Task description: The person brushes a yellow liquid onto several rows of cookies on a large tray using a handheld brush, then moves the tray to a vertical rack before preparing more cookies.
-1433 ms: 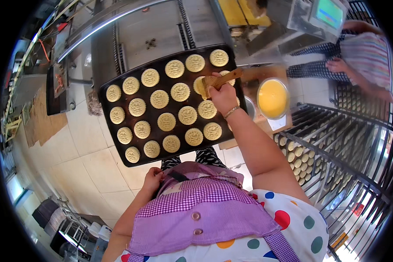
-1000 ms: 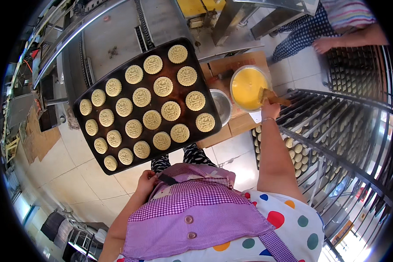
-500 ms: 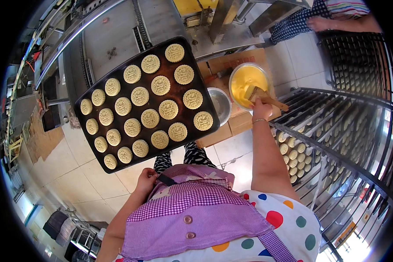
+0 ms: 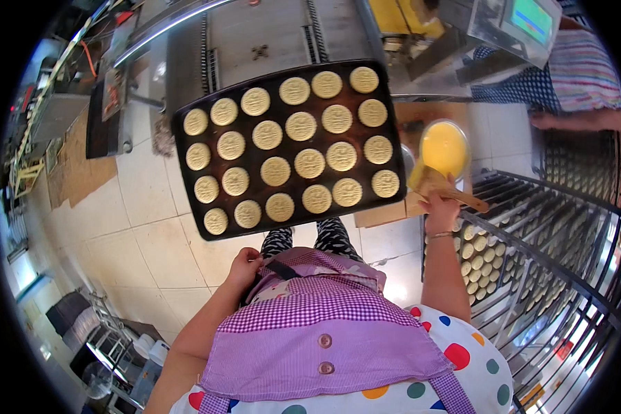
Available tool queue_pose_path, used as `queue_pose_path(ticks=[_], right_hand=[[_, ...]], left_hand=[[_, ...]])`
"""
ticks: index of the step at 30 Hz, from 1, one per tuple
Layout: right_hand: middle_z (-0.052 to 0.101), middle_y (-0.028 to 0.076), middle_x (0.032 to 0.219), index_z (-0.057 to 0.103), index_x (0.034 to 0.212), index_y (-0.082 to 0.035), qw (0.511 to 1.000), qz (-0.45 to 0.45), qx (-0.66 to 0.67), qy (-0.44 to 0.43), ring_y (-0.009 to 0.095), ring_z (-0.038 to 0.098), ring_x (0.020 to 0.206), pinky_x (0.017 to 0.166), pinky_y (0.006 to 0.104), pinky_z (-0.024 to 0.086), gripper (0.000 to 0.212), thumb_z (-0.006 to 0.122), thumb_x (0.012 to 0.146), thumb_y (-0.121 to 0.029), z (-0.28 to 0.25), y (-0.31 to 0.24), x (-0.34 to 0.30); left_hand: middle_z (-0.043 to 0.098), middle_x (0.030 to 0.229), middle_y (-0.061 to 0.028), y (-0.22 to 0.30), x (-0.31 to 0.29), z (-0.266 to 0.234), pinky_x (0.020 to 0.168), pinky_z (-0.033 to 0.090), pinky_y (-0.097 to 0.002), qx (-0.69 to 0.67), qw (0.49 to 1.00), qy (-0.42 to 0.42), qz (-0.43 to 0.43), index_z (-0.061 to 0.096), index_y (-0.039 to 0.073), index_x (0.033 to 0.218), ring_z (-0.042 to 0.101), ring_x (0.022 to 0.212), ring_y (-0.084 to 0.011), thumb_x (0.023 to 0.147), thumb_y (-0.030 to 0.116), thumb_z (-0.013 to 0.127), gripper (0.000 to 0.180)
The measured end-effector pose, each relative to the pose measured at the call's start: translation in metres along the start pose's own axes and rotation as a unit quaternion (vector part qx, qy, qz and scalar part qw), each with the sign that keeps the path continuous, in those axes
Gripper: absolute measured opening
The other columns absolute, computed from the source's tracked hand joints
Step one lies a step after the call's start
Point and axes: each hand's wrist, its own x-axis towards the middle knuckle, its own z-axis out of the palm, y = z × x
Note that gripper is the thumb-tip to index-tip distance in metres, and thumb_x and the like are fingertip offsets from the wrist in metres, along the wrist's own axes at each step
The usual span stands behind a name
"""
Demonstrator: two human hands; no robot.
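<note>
Twenty round pale biscuits lie in rows on the dark rectangular baking tray, below the steel conveyor.

Your right hand has its fingers clamped on the wooden-handled brush, at the rim of the round bowl of yellow egg wash. Your left hand pinches the purple checked apron, fingers together. I cannot tell which biscuits are already glazed. The wire rack beside you holds more biscuits.

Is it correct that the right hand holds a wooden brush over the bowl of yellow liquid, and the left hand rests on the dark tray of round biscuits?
Not quite. In the head view the left hand rests at the purple apron, not on the dark tray. The right hand does hold the wooden brush at the bowl of yellow liquid.
</note>
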Motion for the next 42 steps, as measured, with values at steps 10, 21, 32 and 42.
queue_pose_path(ticks=[10,21,32,42], right_hand=[[0.058,0.007,0.104,0.039,0.131,-0.008,0.941,-0.228,-0.119,-0.22,0.012,0.058,0.083,0.053,0.0247,0.049,0.055,0.057,0.079,-0.002,0.251,0.102,-0.09],[0.064,0.019,0.095,0.055,0.113,-0.002,0.903,-0.198,-0.374,-0.08,0.027,0.062,0.092,0.077,0.0364,0.049,0.04,0.06,0.077,-0.018,0.208,0.059,-0.058],[0.064,0.019,0.092,0.056,0.11,-0.002,0.911,-0.179,-0.369,-0.045,0.031,0.062,0.087,0.076,0.0371,0.049,0.042,0.059,0.076,-0.029,0.279,0.086,-0.092],[0.065,0.016,0.09,0.061,0.097,0.002,0.881,-0.224,-0.401,-0.111,0.027,0.063,0.085,0.073,0.0368,0.048,0.029,0.062,0.081,-0.023,0.248,0.12,-0.16]], left_hand=[[0.061,0.091,-0.0126,-0.031,-0.012,-0.075,0.062,0.049,-0.0277,-0.022,0.999,0.027,-0.007,0.05,0.0,0.1,0.061,0.074,-0.0179,0.079,0.007,0.059,0.024],[0.06,0.089,-0.0116,-0.078,-0.018,-0.128,0.062,0.049,-0.0282,-0.082,0.996,0.04,-0.007,0.05,0.0,0.1,0.061,0.077,-0.0186,0.08,0.009,0.058,0.023],[0.061,0.088,-0.0104,-0.089,-0.024,-0.152,0.062,0.049,-0.0277,-0.065,0.995,0.064,0.027,0.051,0.0,0.097,0.06,0.075,-0.0171,0.077,0.008,0.061,0.024],[0.06,0.089,-0.0094,-0.092,-0.015,-0.158,0.065,0.048,-0.028,-0.049,0.997,0.057,0.016,0.05,0.001,0.098,0.059,0.077,-0.0168,0.078,0.008,0.06,0.024]])
